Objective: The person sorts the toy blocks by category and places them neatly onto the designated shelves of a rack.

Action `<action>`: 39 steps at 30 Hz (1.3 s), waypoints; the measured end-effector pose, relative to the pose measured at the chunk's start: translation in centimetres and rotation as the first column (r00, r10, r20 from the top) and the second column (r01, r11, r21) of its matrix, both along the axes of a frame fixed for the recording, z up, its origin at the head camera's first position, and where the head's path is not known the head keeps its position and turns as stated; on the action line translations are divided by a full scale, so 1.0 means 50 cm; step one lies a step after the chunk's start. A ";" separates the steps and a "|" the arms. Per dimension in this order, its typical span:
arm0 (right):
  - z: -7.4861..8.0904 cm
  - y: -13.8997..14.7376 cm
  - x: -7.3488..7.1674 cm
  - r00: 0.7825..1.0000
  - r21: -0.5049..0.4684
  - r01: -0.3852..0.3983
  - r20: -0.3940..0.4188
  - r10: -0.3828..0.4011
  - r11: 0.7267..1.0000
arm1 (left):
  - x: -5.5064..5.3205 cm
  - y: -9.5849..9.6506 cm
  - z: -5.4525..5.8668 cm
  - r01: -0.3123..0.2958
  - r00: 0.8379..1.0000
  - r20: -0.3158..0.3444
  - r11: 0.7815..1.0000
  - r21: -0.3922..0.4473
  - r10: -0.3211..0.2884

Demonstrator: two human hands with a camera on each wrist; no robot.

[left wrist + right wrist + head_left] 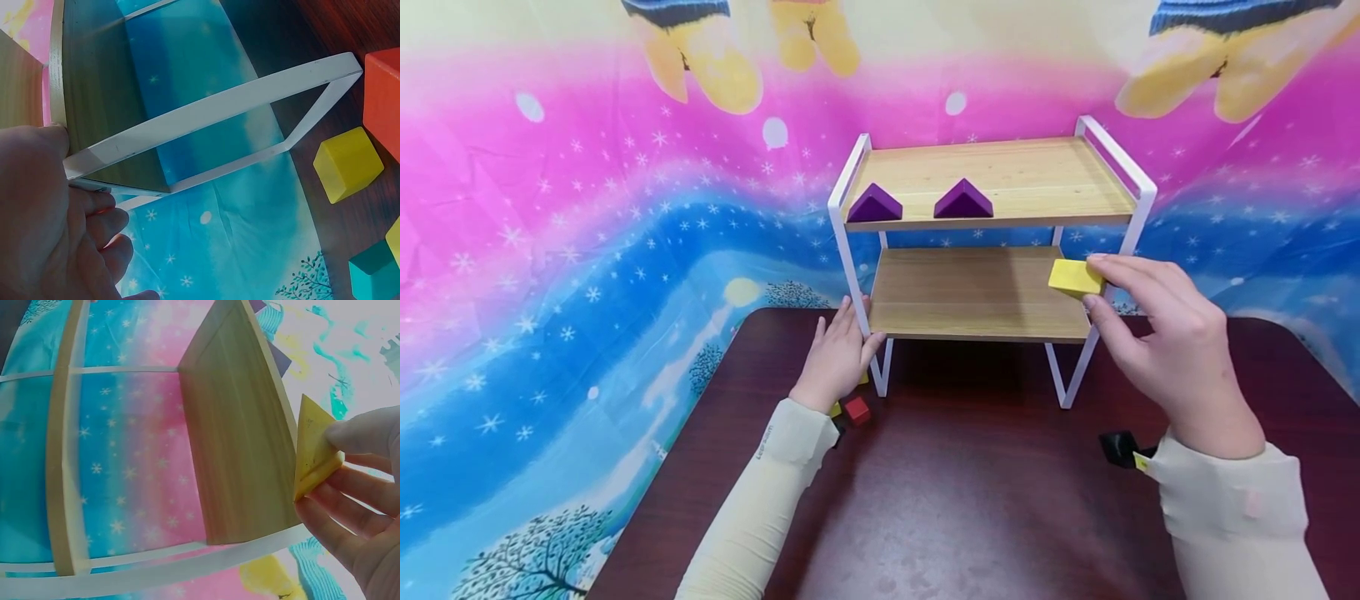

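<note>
A two-tier wooden shelf rack (977, 287) with a white metal frame stands on the dark table. My left hand (835, 354) holds the rack's left side at the lower board, its thumb against the front corner; in the left wrist view its fingers curl loosely beside the frame. In my right hand (1180, 342), a yellow triangular block (315, 447) is pinched between thumb and fingers. This block is in front of the rack's right side, lower than the top board. Two purple triangular blocks, the left one (875, 204) and the right one (964, 200), sit along the top board's front edge.
Left of the rack on the table lie a red block (857, 410), a yellow block (348, 164) and a teal block (377, 275), partly hidden by my left arm. A black block (1118, 448) lies by my right sleeve. A patterned cloth (587, 250) hangs behind.
</note>
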State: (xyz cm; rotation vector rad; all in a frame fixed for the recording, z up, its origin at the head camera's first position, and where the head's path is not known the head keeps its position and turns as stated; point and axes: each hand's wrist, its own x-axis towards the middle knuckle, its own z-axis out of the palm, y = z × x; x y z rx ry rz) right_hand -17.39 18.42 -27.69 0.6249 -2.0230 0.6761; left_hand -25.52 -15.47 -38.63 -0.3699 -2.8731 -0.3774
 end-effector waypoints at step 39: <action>0.088 -0.003 0.000 1.000 0.059 0.014 0.001 -0.014 0.998 | 0.000 0.001 0.001 -0.001 1.000 0.007 1.000 0.016 0.001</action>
